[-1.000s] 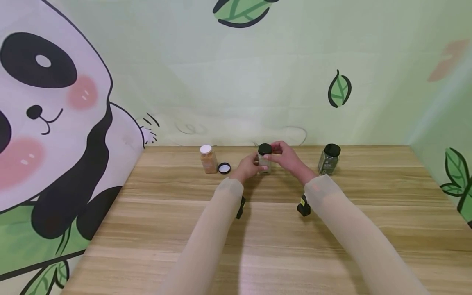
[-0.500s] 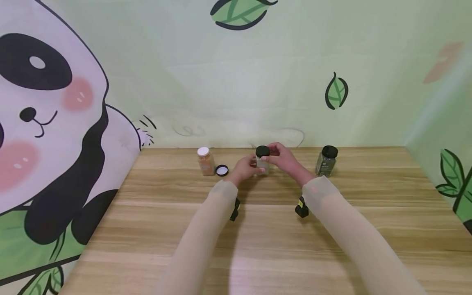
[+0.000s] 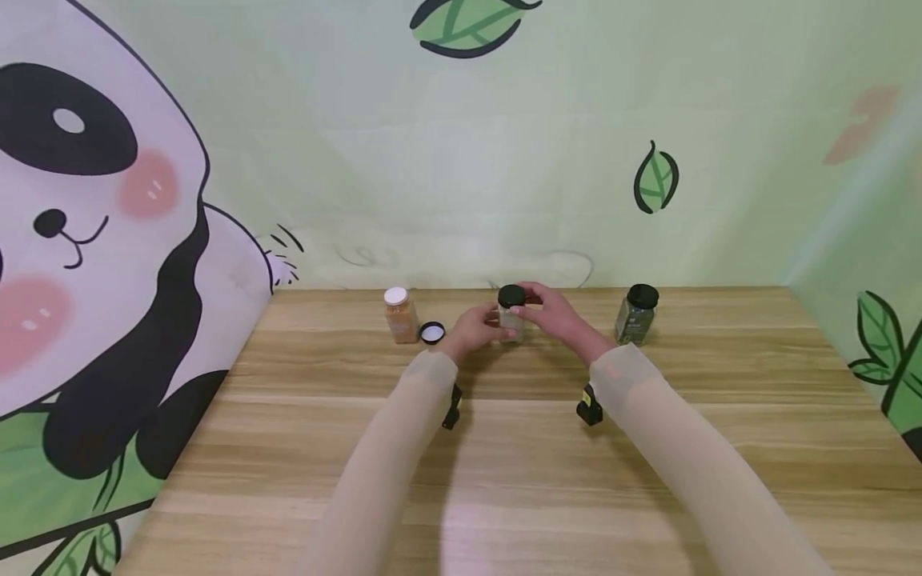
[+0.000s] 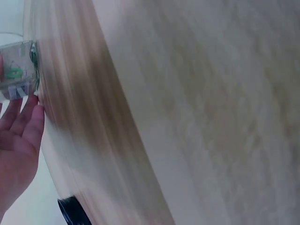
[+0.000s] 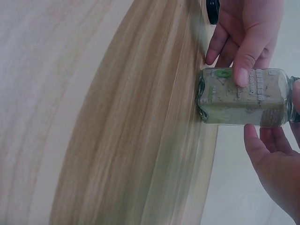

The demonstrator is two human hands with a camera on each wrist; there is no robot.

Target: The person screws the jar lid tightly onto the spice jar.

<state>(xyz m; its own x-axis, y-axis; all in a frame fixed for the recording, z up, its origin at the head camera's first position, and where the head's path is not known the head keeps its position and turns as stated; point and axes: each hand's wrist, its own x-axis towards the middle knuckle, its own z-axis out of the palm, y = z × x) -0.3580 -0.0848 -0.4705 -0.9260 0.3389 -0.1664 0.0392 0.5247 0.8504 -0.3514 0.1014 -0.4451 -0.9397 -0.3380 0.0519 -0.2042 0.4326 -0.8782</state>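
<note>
In the head view a glass spice jar stands upright on the table, with a black lid on top. My left hand grips the jar's body from the left. My right hand pinches the lid from the right. The right wrist view shows the left thumb lying across the jar's printed label, and the lid's side is partly cut off by the frame edge. In the left wrist view only the jar's lower part shows beside the left fingers.
An orange-filled jar with a white top stands to the left. Beside it a black cap lies with its white inside up. A dark-filled jar with a black lid stands at the right. The patterned wall rises directly behind the table.
The head view has shifted slightly. My left wrist has swung a little to the left while both hands stay at the jar, which stands in place.
</note>
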